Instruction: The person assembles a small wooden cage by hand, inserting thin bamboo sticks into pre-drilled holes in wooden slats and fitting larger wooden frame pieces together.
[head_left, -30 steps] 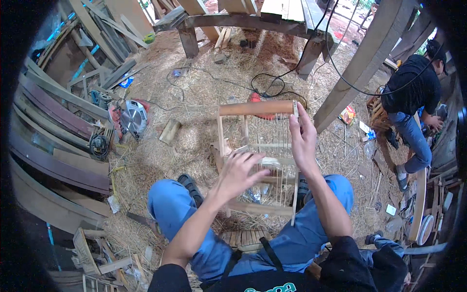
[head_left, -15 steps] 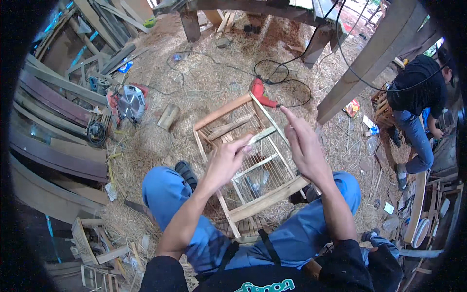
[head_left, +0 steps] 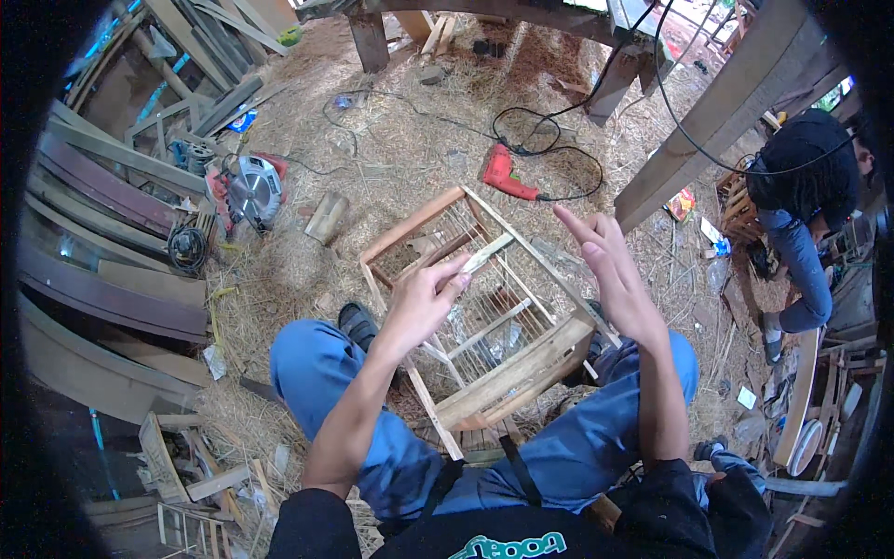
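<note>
A wooden cage-like frame [head_left: 521, 377] with thin parallel bars stands tilted between my knees. My left hand [head_left: 424, 303] is closed at its upper side, thumb and fingers around the end of a pale crossbar [head_left: 489, 252]. To the right of the frame, my right hand [head_left: 619, 279] is raised with its fingers stretched out, holding nothing. A red power drill [head_left: 507, 175] lies on the ground just beyond the frame, its black cord coiled beside it.
A circular saw [head_left: 253, 191] and a short wood block [head_left: 326, 217] lie to the left. Long boards [head_left: 112, 298] are stacked at far left. A thick slanted post [head_left: 708, 121] rises at right, near a bending co-worker [head_left: 796, 205]. Shavings cover the ground; a wooden bench [head_left: 484, 9] stands ahead.
The frame has tipped and turned, showing more of its near side. My left hand has shifted slightly left with it, while my right hand has moved a little right, away from the frame.
</note>
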`<state>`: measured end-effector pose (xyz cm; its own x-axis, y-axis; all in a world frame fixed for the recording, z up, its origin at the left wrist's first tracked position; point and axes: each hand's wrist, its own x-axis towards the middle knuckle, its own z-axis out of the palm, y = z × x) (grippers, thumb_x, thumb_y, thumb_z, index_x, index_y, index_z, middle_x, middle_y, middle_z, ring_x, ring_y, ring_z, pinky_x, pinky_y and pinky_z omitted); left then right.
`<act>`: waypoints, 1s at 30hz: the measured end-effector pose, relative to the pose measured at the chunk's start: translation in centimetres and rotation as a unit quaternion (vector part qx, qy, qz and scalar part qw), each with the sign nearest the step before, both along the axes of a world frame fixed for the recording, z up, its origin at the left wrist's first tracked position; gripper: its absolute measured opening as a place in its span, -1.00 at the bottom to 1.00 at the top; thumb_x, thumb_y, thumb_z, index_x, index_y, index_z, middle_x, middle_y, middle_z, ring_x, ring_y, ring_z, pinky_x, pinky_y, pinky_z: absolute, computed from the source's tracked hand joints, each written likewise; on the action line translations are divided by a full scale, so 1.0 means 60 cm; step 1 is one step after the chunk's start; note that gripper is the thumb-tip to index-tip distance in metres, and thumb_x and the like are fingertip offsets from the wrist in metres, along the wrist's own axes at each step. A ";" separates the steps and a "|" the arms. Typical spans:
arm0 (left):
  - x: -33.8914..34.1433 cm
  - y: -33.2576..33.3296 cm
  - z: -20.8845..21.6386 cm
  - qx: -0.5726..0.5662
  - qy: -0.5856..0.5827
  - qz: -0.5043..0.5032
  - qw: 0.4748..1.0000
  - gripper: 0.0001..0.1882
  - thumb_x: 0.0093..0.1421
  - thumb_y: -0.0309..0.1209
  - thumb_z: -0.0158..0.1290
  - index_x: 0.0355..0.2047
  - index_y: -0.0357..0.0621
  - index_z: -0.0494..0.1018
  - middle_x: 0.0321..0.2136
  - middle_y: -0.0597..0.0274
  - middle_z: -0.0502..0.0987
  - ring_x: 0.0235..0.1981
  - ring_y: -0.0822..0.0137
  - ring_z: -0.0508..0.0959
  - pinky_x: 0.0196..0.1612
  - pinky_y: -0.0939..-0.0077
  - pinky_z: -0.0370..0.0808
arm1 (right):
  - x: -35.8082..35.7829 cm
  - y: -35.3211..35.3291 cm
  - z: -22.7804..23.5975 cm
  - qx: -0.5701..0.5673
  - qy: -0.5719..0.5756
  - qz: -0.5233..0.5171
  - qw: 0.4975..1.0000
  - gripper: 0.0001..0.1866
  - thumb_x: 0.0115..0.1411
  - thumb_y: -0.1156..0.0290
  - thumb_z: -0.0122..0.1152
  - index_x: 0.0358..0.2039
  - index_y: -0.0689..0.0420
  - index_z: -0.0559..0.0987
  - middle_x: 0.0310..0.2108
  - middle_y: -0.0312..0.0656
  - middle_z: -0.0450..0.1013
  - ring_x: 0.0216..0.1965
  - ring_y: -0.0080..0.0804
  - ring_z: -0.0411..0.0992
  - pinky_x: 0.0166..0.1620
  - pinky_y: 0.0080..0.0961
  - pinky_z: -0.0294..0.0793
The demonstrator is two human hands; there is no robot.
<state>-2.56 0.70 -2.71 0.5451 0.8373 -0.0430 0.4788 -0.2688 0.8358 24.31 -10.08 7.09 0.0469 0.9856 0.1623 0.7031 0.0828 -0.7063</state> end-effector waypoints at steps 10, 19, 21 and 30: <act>-0.005 -0.008 0.015 -0.009 -0.003 -0.029 1.000 -0.56 0.42 -0.17 0.15 0.23 0.00 0.57 0.00 -0.13 0.68 -0.08 0.03 0.70 0.07 0.19 0.55 | -0.005 0.002 -0.008 0.039 0.016 0.003 0.999 -0.77 0.34 0.54 0.27 -0.01 0.21 0.68 -0.23 -0.05 0.45 -0.14 -0.08 0.51 -0.02 -0.24 0.51; 0.002 -0.017 0.019 -0.011 0.025 -0.029 0.999 -0.57 0.43 -0.13 0.14 0.25 0.13 0.57 0.03 -0.07 0.67 -0.04 -0.03 0.70 0.08 0.13 0.56 | -0.013 -0.015 0.010 0.011 -0.026 0.012 1.000 -0.74 0.32 0.55 0.25 0.01 0.19 0.67 -0.23 0.04 0.58 -0.08 0.00 0.57 0.02 -0.19 0.55; 0.001 -0.017 0.023 -0.030 0.043 -0.027 0.998 -0.58 0.43 -0.13 0.14 0.25 0.19 0.57 0.01 -0.07 0.68 -0.07 -0.05 0.71 0.06 0.13 0.57 | -0.025 -0.011 0.007 -0.002 0.002 -0.013 1.000 -0.69 0.33 0.52 0.25 0.08 0.17 0.62 -0.18 0.06 0.57 -0.02 0.00 0.57 0.05 -0.19 0.54; 0.024 -0.028 0.046 0.008 0.072 0.004 0.997 -0.60 0.39 -0.16 0.17 0.21 0.21 0.60 -0.18 -0.11 0.71 -0.17 -0.10 0.72 0.00 0.07 0.61 | -0.044 0.012 -0.038 0.075 -0.116 0.074 0.988 -0.49 0.22 0.54 -0.01 0.21 0.32 0.45 0.05 0.10 0.33 0.07 0.06 0.31 0.21 -0.09 0.35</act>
<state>-1.10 -1.00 0.02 0.5273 0.8429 -0.1075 0.5956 -0.2764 0.7542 21.65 -9.34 4.83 -0.1518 0.9429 0.2965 0.8167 0.2886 -0.4997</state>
